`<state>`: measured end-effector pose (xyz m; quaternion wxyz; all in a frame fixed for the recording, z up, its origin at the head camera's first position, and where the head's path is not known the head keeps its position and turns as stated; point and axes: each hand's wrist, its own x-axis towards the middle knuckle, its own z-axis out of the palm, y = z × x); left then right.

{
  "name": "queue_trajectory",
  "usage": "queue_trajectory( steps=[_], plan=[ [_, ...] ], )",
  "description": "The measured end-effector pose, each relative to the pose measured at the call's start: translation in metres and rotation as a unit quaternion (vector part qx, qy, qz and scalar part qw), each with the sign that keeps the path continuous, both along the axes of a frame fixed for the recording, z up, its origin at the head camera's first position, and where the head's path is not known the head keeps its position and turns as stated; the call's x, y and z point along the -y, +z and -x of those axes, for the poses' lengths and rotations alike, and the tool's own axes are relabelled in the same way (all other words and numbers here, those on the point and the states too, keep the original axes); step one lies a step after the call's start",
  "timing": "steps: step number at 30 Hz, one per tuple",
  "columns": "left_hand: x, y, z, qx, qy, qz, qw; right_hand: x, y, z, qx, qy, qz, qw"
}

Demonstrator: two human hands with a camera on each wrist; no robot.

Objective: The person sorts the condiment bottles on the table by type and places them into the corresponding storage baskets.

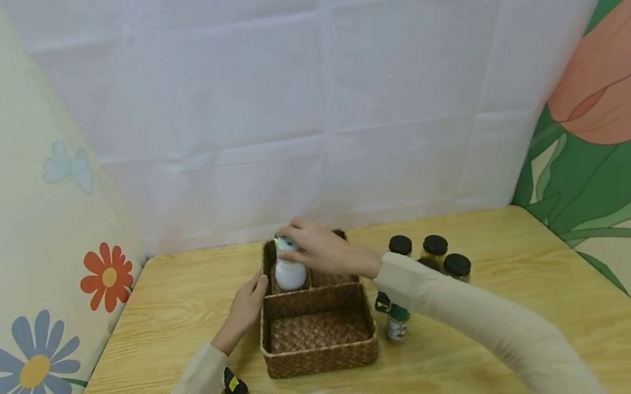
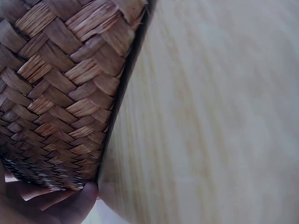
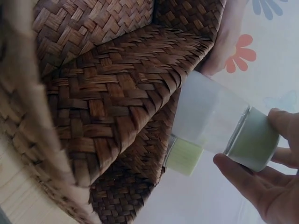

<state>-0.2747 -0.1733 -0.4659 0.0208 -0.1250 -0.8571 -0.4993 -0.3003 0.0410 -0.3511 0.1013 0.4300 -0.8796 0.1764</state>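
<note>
My right hand (image 1: pixel 322 246) grips a clear bottle (image 1: pixel 291 274) of white contents by its pale green cap (image 3: pixel 254 140), fingers and thumb around the cap. The bottle stands roughly upright at the back left compartment of a brown woven basket (image 1: pixel 323 359). In the right wrist view, another pale green cap (image 3: pixel 184 155) shows behind the basket's wall; its body is hidden. My left hand (image 1: pixel 248 304) rests against the basket's left outer side, its fingers lying along the weave. The left wrist view shows those fingers (image 2: pixel 84 203) touching the basket's lower corner.
Several jars with black lids (image 1: pixel 434 246) stand right of the basket, partly behind my right sleeve. A small container with a green lid (image 1: pixel 398 328) stands near the basket's right front. A white sheet (image 1: pixel 277 94) hangs behind the wooden table (image 1: pixel 150 355).
</note>
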Motion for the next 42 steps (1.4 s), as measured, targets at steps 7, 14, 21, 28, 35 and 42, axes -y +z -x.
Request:
queue_trajectory(
  steps=[7, 14, 21, 28, 35, 42],
  plan=[
    [-0.001, -0.001, 0.0, 0.001, -0.001, -0.001, 1.0, 0.006, -0.004, 0.001, 0.017, 0.0, -0.03, 0.999],
    [0.0, -0.001, 0.0, 0.005, 0.0, 0.0, 1.0, 0.013, -0.009, 0.002, 0.046, -0.002, -0.075, 0.996],
    [-0.001, 0.0, -0.001, 0.004, 0.005, -0.001, 1.0, 0.016, -0.016, 0.005, 0.058, -0.007, -0.104, 0.993],
    [0.0, 0.0, -0.002, 0.005, 0.005, -0.002, 1.0, 0.019, -0.017, 0.007, 0.065, -0.003, -0.131, 0.989],
    [0.001, 0.0, -0.001, -0.001, 0.008, 0.002, 1.0, 0.021, -0.014, 0.005, 0.078, -0.008, -0.165, 0.983],
    [0.0, 0.0, -0.001, 0.004, 0.005, 0.001, 1.0, 0.022, -0.014, 0.004, 0.085, -0.013, -0.176, 0.981]
  ],
)
